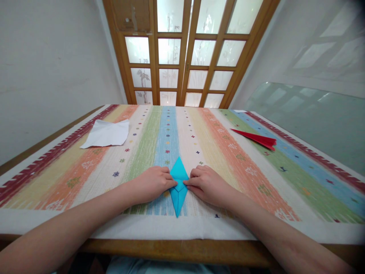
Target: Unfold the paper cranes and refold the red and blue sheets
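Note:
A piece of blue origami paper (179, 169), folded into a long diamond, lies near the table's front edge with one point toward me and one away. Crease lines and a folded flap cross its middle. My left hand (154, 183) pinches its left corner, thumb resting on the paper and fingers curled. On the opposite corner my right hand (209, 185) does the same, thumb and forefinger closed on the edge. The fingertips hide part of both side corners.
A striped tablecloth (142, 152) covers the table. A white sheet of paper (107, 133) lies at the left, and a folded red paper (256, 139) at the right. Behind stand wooden doors with glass panes (182, 49); a glass board (313, 118) leans along the right wall.

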Demonstrator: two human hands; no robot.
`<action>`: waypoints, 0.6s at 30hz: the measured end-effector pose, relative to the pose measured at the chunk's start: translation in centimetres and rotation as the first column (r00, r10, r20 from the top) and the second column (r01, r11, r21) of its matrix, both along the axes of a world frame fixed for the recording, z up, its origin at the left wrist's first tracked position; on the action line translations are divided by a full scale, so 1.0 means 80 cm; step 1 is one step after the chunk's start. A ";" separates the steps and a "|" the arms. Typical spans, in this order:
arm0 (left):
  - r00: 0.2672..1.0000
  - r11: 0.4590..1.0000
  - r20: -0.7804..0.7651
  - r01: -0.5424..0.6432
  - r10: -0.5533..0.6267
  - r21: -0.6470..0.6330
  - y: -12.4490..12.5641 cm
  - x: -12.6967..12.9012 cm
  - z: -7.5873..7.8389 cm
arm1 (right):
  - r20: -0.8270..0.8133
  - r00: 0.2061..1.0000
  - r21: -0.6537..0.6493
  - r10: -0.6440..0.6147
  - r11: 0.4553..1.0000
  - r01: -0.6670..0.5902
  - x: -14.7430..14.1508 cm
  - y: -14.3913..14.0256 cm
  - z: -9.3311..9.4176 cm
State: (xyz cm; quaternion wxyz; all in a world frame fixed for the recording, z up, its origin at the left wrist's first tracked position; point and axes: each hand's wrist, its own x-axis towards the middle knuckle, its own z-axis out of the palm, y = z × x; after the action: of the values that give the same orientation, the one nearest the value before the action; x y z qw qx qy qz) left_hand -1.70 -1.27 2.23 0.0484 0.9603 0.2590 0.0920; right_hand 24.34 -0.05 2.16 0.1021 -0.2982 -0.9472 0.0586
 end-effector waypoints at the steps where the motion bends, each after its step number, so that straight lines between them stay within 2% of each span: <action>1: 1.000 1.000 -0.013 -0.016 0.016 0.000 -0.001 0.000 0.002 | 0.004 1.000 0.002 -0.009 1.000 0.009 0.001 0.000 0.001; 5: 0.994 0.996 -0.067 -0.086 0.084 -0.025 -0.005 0.000 0.013 | 0.007 0.999 -0.004 -0.035 0.999 0.035 0.003 0.000 0.002; 10: 0.988 0.983 -0.037 -0.150 0.147 -0.109 -0.009 -0.001 0.023 | -0.029 0.999 -0.035 -0.036 0.999 0.035 0.006 0.000 0.002; 18: 0.979 0.972 -0.083 -0.198 0.188 -0.129 -0.013 -0.003 0.028 | -0.070 0.993 -0.101 -0.093 0.991 0.086 0.007 0.000 0.000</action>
State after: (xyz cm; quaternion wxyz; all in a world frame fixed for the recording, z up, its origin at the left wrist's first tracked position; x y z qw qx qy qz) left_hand -1.97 -2.31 4.43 0.0956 0.9276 0.3585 0.0446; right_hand 24.91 -0.06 2.16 0.1251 -0.3426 -0.9244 0.1115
